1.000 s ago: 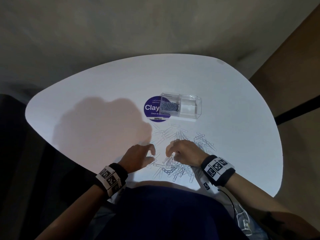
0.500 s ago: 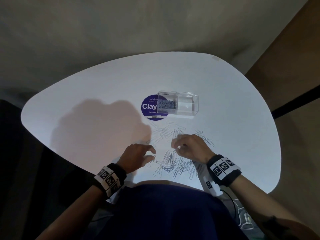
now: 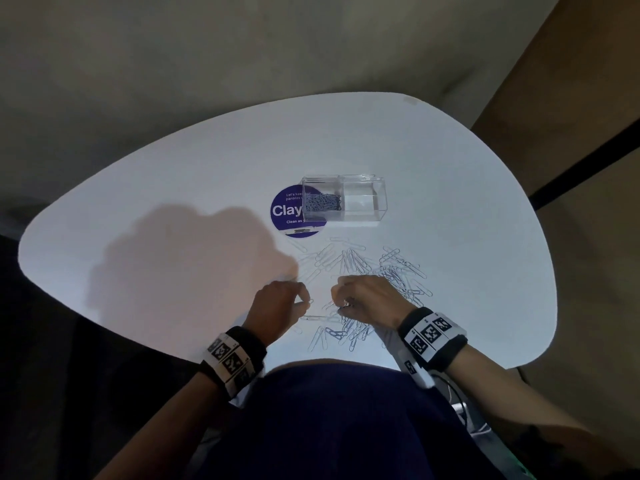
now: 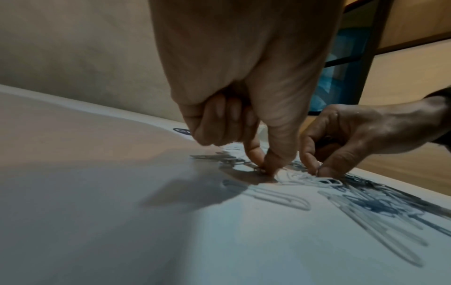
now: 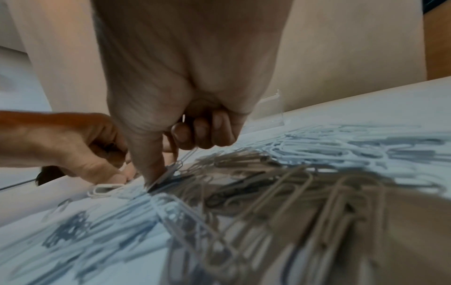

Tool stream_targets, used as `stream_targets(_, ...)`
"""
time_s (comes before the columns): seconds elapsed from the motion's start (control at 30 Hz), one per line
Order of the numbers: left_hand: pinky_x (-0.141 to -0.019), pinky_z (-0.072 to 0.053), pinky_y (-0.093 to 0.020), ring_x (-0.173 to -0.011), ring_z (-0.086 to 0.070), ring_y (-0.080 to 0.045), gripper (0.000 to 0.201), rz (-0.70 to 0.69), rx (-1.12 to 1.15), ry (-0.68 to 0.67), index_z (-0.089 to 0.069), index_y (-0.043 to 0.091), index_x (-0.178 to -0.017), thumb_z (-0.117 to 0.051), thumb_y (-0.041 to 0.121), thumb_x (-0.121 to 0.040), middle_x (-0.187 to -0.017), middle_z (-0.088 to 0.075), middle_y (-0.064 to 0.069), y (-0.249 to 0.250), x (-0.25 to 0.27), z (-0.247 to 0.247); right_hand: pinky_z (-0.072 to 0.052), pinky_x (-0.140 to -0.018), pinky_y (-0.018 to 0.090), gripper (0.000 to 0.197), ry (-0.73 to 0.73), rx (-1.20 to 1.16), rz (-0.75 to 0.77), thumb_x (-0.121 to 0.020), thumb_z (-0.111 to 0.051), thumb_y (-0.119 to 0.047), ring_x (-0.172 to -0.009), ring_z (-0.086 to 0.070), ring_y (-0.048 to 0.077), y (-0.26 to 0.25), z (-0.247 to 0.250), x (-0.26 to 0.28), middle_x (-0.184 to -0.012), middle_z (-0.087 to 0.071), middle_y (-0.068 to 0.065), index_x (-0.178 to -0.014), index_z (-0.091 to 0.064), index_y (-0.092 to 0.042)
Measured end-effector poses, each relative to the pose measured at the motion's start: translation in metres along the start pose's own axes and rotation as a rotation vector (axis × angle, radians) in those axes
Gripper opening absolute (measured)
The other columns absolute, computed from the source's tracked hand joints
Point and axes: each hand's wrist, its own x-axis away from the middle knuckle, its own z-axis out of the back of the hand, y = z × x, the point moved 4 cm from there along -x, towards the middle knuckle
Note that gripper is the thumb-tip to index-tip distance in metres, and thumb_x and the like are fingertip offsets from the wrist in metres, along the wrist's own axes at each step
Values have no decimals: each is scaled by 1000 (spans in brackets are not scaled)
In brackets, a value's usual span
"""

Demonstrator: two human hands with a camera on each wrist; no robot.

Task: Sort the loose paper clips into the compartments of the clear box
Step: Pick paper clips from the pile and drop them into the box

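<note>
The clear box [image 3: 379,199] stands mid-table; its left compartment holds small dark paper clips [image 3: 323,202], while its right one looks bare. Loose paper clips [image 3: 391,268] lie scattered between the box and me, with more in a heap [image 3: 341,332] at the near edge. My left hand [image 3: 308,301] pinches a small clip [image 4: 258,169] against the table with thumb and forefinger, other fingers curled. My right hand [image 3: 341,306], just right of it, pinches a pale clip [image 5: 172,170] at the heap, and another clip [image 5: 189,154] hangs from its curled fingers.
A round purple sticker [image 3: 287,211] lies partly under the box's left end. The white table [image 3: 173,202] has a rounded edge and a head shadow on its left half. My torso in dark blue [image 3: 346,410] is at the near edge.
The left thumb and forefinger, apart a second ago, now close on a clip. The right hand stays over the near heap, shifting only slightly. The head camera has tilted a little.
</note>
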Motion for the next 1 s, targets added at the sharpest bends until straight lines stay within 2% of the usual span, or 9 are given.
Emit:
stream_targets(0.17, -59, -34, -21, -51, -47, -1, 10, 18, 154, -82, -63, 22, -72, -71, 20, -77, -51, -46, 16, -2, -5, -2, -49, -69, 31, 24, 71, -174, -100, -86, -64, -22, -71, -52, 7, 7, -1, -3, -79, -56, -13, -72, -50, -35)
stream_targets(0.27, -62, -41, -22, -57, -51, -3, 14, 49, 352, -76, -58, 17, -71, -67, 15, -82, -64, -61, 10, -9, -10, 1, -49, -65, 29, 18, 145, -356, -140, -83, -69, -20, -66, -52, 4, 15, 1, 1, -80, -65, -12, -72, -59, -29)
stream_targets(0.37, -56, -37, -25, -54, -44, -8, 11, 156, 641, -132, -57, 10, -70, -62, 15, -78, -70, -63, -10, -14, -14, 8, -40, -60, 16, 13, 218, -609, -167, -81, -75, -8, -63, -54, 7, 20, 2, 3, -84, -74, -8, -73, -73, -18)
stream_targets(0.43, -48, -29, -24, -50, -35, -12, 13, 215, 843, -201, -53, 12, -68, -63, 20, -69, -72, -58, -22, -14, -16, 11, -43, -61, 19, 10, 256, -713, -224, -80, -78, -6, -67, -59, 16, 26, 1, 5, -88, -76, -8, -77, -77, -15)
stream_targets(0.5, -45, -25, -22, -49, -29, -14, 17, 229, 917, -256, -52, 9, -73, -68, 12, -70, -63, -48, -17, -13, -19, 11, -47, -64, 21, 10, 289, -723, -264, -81, -78, -6, -69, -61, 14, 31, 1, 6, -92, -77, -10, -81, -79, -16)
stream_targets(0.67, -44, -24, -22, -49, -32, -10, 26, 220, 897, -345, -59, 4, -102, -49, 8, -78, -69, -53, -5, -1, -23, 2, -48, -63, 22, 17, 357, -654, -384, -83, -75, -9, -56, -56, 1, 41, 4, 13, -67, -65, -17, -93, -77, -23)
stream_targets(0.83, -45, -21, -20, -50, -28, -10, 21, 236, 839, -402, -58, 8, -79, -42, 22, -73, -59, -40, 5, 9, -27, -1, -57, -71, 35, 15, 237, -378, -233, -75, -75, -18, -79, -68, 7, 35, 5, 23, -92, -73, -14, -82, -74, -32)
stream_targets(0.93, -51, -31, -18, -56, -41, -9, 21, 32, 513, -368, -56, 12, -72, -49, 28, -83, -66, -53, 2, 18, -32, 0, -54, -76, 33, 17, 154, -264, -230, -77, -78, -24, -84, -66, 12, 31, 1, 26, -83, -67, -15, -93, -73, -30)
stream_targets(1.0, -58, -38, -22, -59, -50, -10, 26, -66, 333, -289, -56, 15, -71, -58, 32, -90, -67, -60, 3, 19, -33, -5, -50, -70, 30, 12, 169, -215, -210, -81, -75, -22, -74, -59, 9, 28, 3, 24, -76, -59, -15, -86, -68, -30)
